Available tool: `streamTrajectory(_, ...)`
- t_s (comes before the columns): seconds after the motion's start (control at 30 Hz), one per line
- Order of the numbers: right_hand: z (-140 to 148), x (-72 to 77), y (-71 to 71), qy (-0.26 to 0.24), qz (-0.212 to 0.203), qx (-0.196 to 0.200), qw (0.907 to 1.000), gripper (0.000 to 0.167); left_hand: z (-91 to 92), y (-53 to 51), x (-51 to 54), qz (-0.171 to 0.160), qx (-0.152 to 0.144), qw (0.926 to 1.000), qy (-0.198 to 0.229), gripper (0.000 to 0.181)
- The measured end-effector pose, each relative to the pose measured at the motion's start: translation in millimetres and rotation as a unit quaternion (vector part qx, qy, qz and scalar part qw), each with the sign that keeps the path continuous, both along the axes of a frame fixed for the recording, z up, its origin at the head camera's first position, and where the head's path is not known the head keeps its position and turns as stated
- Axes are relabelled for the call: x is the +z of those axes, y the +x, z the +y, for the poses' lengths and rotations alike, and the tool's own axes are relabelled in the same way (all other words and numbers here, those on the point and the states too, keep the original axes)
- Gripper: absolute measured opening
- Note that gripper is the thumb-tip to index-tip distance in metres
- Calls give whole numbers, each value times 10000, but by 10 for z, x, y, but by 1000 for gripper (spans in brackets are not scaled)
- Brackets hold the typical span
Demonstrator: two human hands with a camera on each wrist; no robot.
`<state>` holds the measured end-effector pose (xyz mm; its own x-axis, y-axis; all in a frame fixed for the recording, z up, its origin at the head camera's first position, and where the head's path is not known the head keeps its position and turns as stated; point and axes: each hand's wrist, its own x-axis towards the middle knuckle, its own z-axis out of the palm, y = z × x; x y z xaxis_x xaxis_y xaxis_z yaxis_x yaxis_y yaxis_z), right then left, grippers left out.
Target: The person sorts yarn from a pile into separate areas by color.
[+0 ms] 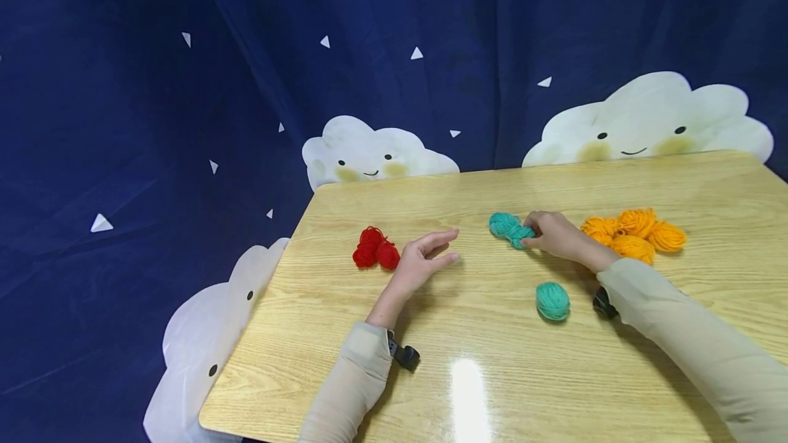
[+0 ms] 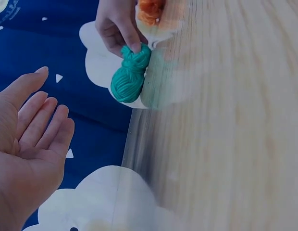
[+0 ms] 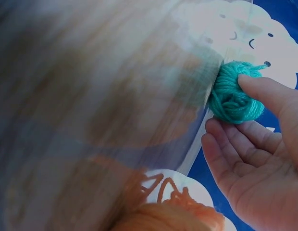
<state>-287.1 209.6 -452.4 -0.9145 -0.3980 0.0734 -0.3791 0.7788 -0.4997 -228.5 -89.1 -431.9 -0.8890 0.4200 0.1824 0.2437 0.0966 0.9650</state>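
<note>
My right hand (image 1: 557, 234) pinches a small teal yarn ball (image 3: 235, 94) between thumb and fingers, at the table surface. Touching it on the left is another teal yarn ball (image 1: 503, 224); in the left wrist view the pair (image 2: 130, 77) sits together. A third teal yarn ball (image 1: 552, 301) lies apart, nearer the front. My left hand (image 1: 425, 258) hovers above the table with its fingers loosely extended and nothing in them. Just left of it, red yarn balls (image 1: 369, 248) lie in a cluster, partly overlapped by that hand in the head view.
Several orange yarn balls (image 1: 637, 224) are grouped at the right, behind my right wrist. The wooden table (image 1: 295, 333) has cloud-shaped panels (image 1: 375, 149) along its back and left edges. A dark blue curtain (image 1: 394, 5) hangs behind.
</note>
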Motion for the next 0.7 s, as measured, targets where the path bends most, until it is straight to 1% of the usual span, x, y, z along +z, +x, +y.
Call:
streamTrajectory(0.07, 2, -3, -1, -3, 6, 6, 10000, 28, 10, 39, 55, 14, 13, 10000, -16, 45)
streamTrajectory(0.3, 2, 0, 2, -36, -27, -1, 10000, 27, 42, 65, 76, 19, 102, 9999, -114, 45)
streamTrajectory(0.5, 1, 11, 14, -47, -39, -17, 10000, 29, 60, 68, 86, -69, 71, 9999, -91, 45)
streamTrajectory(0.57, 3, 13, 18, -61, -17, -4, 10000, 30, 64, 41, 44, -114, 63, 9999, -70, 46)
streamTrajectory(0.7, 4, 15, 24, -73, -12, 6, 10000, 30, 70, -30, -83, -123, 117, 9998, -120, 46)
